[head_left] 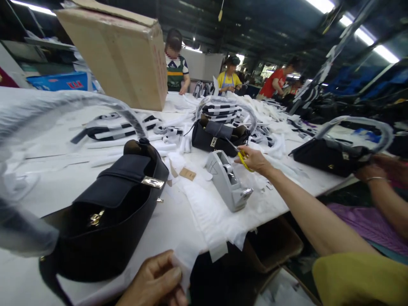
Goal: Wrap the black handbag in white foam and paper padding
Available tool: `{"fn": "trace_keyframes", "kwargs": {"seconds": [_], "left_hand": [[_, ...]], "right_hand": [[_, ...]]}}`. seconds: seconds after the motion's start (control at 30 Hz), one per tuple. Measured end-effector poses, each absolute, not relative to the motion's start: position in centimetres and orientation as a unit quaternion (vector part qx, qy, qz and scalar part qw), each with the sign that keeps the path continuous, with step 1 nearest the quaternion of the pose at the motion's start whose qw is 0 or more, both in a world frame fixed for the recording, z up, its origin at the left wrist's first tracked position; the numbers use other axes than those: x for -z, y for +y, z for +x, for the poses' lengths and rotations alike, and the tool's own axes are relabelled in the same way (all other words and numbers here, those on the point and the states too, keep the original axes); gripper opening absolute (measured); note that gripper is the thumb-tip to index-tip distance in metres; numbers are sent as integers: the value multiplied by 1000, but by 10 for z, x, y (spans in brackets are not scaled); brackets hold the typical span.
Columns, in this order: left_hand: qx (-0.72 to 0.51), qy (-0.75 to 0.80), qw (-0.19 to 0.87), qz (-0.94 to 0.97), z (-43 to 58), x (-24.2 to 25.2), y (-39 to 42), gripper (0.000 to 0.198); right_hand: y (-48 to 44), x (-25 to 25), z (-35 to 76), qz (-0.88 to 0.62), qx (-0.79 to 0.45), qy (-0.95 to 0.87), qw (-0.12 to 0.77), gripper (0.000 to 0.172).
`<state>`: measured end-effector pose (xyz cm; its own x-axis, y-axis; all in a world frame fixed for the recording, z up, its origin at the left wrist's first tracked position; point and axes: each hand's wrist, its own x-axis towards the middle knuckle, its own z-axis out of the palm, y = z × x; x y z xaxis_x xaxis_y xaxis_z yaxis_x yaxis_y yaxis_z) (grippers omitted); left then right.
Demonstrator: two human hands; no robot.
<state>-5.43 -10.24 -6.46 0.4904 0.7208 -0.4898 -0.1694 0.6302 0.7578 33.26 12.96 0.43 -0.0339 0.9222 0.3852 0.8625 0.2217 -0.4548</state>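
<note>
My left hand (pixel 156 280) is at the near table edge, fingers pinched on a strip of white foam wrap (pixel 204 212) that runs up the table. A black handbag (pixel 108 216) with a gold clasp and a wrapped handle lies just left of it. My right hand (pixel 253 159) reaches out across the table and grips yellow-handled scissors (pixel 242 159), right beside a grey tape dispenser (pixel 228 180).
A second black handbag (pixel 218 134) sits behind the dispenser, and a third (pixel 331 155) lies at right under another person's hand (pixel 369 172). A tilted cardboard box (pixel 121 53) stands at the back left. Several people work at the far end. White table (pixel 47 187) carries scattered wrap pieces.
</note>
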Motion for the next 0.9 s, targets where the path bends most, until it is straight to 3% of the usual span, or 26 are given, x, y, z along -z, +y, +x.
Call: {"fn": "trace_keyframes", "kwargs": {"seconds": [0.27,0.37,0.47,0.6,0.7,0.9], "left_hand": [[-397,461,736,297,-40,44,-84,48],[-421,447,715,333,-39,42,-84,45],[-442,432,695,367,-37,32,-90,39],[-449,402,680,417,-36,13,-109,32],[-438,390,673,451,-42,5,-126,29],[-322,377,692,525,-79,14,-156,24]], "right_hand": [[98,-34,324,-649,83,-644,395,56],[46,-61,293,-647,-77,-605,458,60],[-21,-75,236,-606,-320,-594,421,61],[-94,-62,154,-556,-489,-561,371,56],[-118,-52,118,-512,-537,-548,387,53],[-115,-73,109,-486,-439,-564,503,55]]}}
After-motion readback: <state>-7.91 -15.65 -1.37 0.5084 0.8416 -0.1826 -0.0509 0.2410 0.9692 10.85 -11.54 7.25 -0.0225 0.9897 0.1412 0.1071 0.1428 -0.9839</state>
